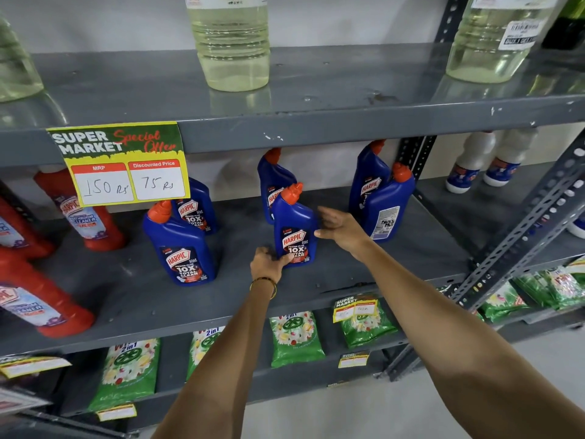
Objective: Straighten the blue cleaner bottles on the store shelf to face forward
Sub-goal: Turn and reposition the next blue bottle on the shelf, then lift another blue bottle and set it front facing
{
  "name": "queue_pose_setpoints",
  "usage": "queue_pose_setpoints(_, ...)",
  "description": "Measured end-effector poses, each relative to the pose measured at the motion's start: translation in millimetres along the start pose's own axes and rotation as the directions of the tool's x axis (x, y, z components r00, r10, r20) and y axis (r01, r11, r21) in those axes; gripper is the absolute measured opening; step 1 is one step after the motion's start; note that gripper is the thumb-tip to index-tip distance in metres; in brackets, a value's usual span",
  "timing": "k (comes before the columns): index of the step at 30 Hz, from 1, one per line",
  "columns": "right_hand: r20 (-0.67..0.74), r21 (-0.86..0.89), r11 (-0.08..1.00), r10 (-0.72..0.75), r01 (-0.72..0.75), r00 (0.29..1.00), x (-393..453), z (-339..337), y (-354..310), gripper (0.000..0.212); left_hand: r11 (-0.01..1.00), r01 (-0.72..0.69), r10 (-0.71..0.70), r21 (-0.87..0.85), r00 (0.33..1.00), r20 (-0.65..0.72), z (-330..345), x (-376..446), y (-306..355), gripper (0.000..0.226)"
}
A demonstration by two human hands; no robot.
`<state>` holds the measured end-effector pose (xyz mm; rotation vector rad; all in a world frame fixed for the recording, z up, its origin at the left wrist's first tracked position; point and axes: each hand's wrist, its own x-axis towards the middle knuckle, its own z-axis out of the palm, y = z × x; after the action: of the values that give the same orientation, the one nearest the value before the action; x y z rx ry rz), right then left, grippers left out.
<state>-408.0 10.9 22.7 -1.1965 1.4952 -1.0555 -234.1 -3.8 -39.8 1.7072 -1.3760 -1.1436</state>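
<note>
On the middle shelf (316,280): six blue cleaner bottles in three front-and-back pairs, grey metal rack.
Centre bottle (295,228): upright, front label out, pretty much squared up already.
Left hand (268,264): down at the base, thumb and fingers pinched on the bottom left corner of that centre bottle.
Right hand (340,229): fingers spread apart, flat against the bottle's right side, steadying rather than gripping.
Right front bottle (386,207): turned backwards, white barcode panel showing, probably next to fix.
Left front bottle (180,245): label forward, leaning a bit in the wide-angle view.
Handling guess: rigid plastic, looks full so fairly heavy, slick sides, angled neck makes it top-heavy; best held low on the body and twisted on its base, not yanked by the orange cap (292,191).
Readable on blue labels: "HARPIC", "POWER PLUS", "10X TOTAL CLEAN".
Price tag (122,163): "SUPER MARKET Special Offer", "MRP 150 Rs", "Discounted Price 75 Rs".
Red bottles (85,213): Harpic "BATHROOM CLEANER".
Green packets (296,337) below: "2in1", rest too blurry.
</note>
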Motion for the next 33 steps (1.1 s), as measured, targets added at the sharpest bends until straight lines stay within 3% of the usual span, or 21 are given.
queue_pose_setpoints(4,-0.176,-0.069,0.996,0.048,-0.061,0.983,-6.0,-5.3,14.7,0.069,0.991,0.104,-0.105,-0.089,0.994,-0.008,4.3,-13.1,0.4,0.059)
queue_pose_setpoints(10,-0.434,-0.087,0.99,0.061,-0.11,0.899,-33.0,-29.8,38.4,0.062,0.987,0.125,-0.125,-0.102,0.992,0.009,36.1,-40.0,1.8,0.043)
queue_pose_setpoints(15,-0.537,-0.14,0.982,0.032,-0.127,0.843,-44.4,-65.4,50.6,0.043,1.0,0.028,-0.028,-0.002,0.995,0.095,67.0,-47.8,17.5,0.038)
queue_pose_setpoints(18,-0.546,-0.137,0.981,0.043,-0.14,0.837,-40.9,-92.0,54.6,0.039,0.996,-0.028,0.017,0.086,0.991,0.134,87.1,-42.3,32.7,0.051)
queue_pose_setpoints(20,-0.544,-0.131,0.98,0.058,-0.153,0.837,-33.7,-109.8,56.3,0.047,0.991,-0.059,0.042,0.122,0.99,0.134,101.8,-37.4,43.3,0.052)
queue_pose_setpoints(24,-0.433,-0.089,0.982,0.115,-0.169,0.894,-7.1,-149.5,57.8,0.068,1.0,-0.028,0.027,0.01,0.996,0.084,137.5,-28.4,67.3,0.058)
queue_pose_setpoints(28,-0.274,-0.08,0.989,0.099,-0.126,0.956,16.7,-177.9,60.5,0.073,0.998,-0.067,0.067,0.002,0.996,0.056,168.3,-16.1,91.3,0.064)
queue_pose_setpoints(33,-0.044,-0.078,0.995,0.054,-0.057,0.998,28.7,-193.8,59.1,0.071,0.981,-0.175,0.167,0.083,0.981,0.094,185.9,-7.1,110.9,0.054)
